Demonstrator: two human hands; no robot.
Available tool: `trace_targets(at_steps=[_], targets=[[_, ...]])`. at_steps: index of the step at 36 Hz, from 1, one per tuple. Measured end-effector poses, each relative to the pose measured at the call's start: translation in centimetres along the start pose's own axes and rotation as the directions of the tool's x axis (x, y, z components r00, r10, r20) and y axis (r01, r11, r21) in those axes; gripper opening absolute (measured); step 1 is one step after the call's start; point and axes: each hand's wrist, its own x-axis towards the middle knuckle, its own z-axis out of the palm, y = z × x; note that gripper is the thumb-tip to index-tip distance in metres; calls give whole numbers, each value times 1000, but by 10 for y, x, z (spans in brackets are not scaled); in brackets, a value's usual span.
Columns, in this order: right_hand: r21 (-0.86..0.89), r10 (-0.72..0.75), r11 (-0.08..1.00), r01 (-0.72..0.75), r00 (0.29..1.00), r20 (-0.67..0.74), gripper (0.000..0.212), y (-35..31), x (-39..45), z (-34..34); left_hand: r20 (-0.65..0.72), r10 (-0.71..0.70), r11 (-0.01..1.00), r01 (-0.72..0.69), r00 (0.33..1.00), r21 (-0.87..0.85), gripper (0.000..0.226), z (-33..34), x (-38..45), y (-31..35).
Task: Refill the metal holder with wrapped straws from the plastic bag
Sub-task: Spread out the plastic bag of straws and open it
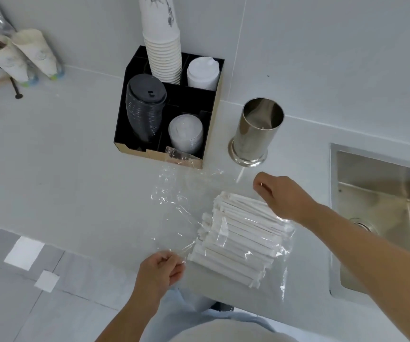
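Observation:
A clear plastic bag (174, 201) lies flat on the white counter, its open end towards the black organiser. A pile of white paper-wrapped straws (238, 238) fills the bag's near right part. My left hand (160, 270) pinches the bag's near edge at the counter's front. My right hand (280, 193) hovers over the far end of the straws with fingers curled; a thin white straw (240, 174) sticks out beyond it towards the holder. The shiny metal holder (255, 132) stands upright behind the bag and looks nearly empty inside.
A black organiser (214, 104) with paper cups (162, 45), black lids (144, 107) and clear lids (185, 133) stands left of the holder. A steel sink (381, 208) is sunk into the counter at the right. Wrapped cup stacks (21, 55) lean at the far left.

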Motion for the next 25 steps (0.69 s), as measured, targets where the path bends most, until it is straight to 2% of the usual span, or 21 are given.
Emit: trace_targets(at_steps=[5, 10, 25], targets=[[-39, -58, 998, 57, 998, -26, 18, -12, -6, -17, 7, 19, 1000, -19, 1000, -13, 9, 2, 10, 8], [-56, -118, 992, 112, 986, -115, 16, -30, -9, -45, 18, 52, 998, -52, 998, -34, 13, 6, 20, 25], [-183, -252, 960, 213, 941, -228, 18, -95, -11, -114, 130, 151, 969, -121, 980, -215, 13, 20, 43, 91]])
